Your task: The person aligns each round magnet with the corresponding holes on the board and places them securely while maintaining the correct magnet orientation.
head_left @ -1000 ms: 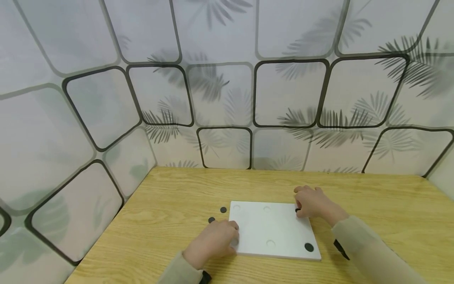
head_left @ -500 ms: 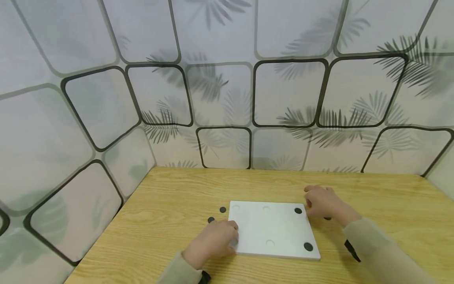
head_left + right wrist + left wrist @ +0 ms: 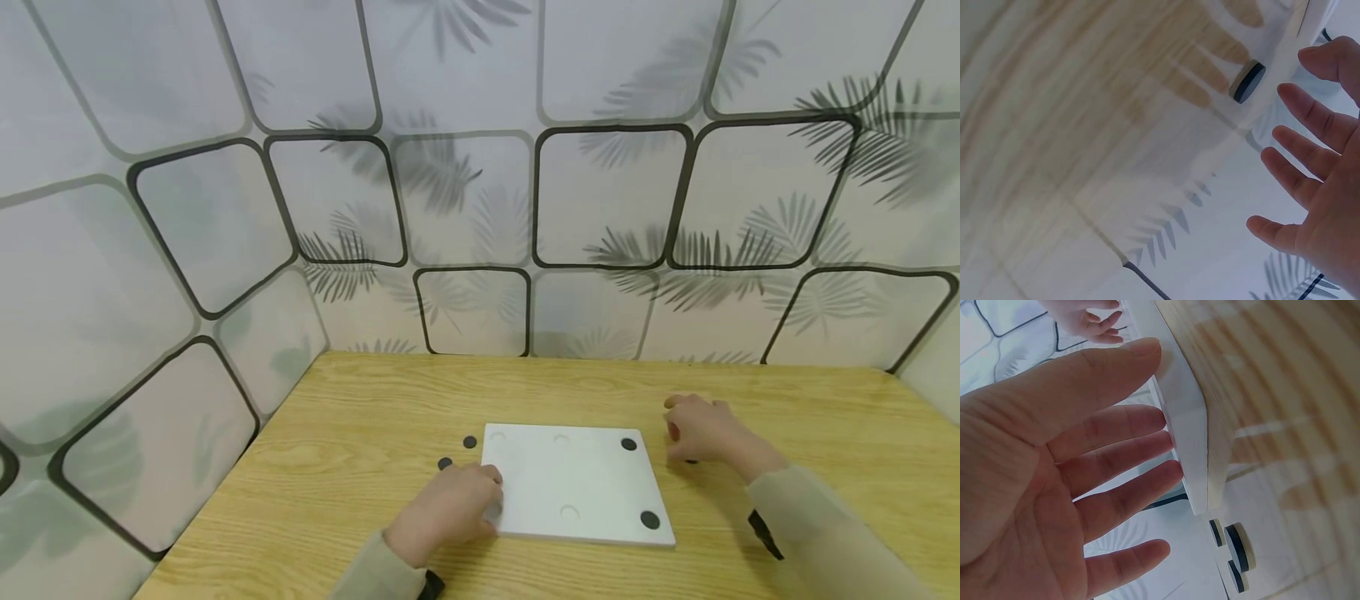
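A white board (image 3: 566,479) with shallow round recesses lies flat on the wooden table. Two black discs sit on its right side, one at the far corner (image 3: 628,444) and one at the near corner (image 3: 650,520). My left hand (image 3: 447,510) touches the board's left edge with thumb and fingertips, the fingers almost straight in the left wrist view. My right hand (image 3: 705,431) is just right of the board, fingers spread and holding nothing. Close by its fingertips a loose black disc (image 3: 1249,81) lies on the table, partly hidden by that hand in the head view.
Left of the board lie more black discs, one farther back (image 3: 469,442) and one (image 3: 445,462) partly behind my left hand. The left wrist view shows three discs (image 3: 1239,547) there. A patterned curtain-like wall (image 3: 480,208) rises behind the wooden table (image 3: 360,417).
My right hand has let go of the disc at the board's far right corner and moved right, over the loose disc on the table. The left hand stays at the board's edge.
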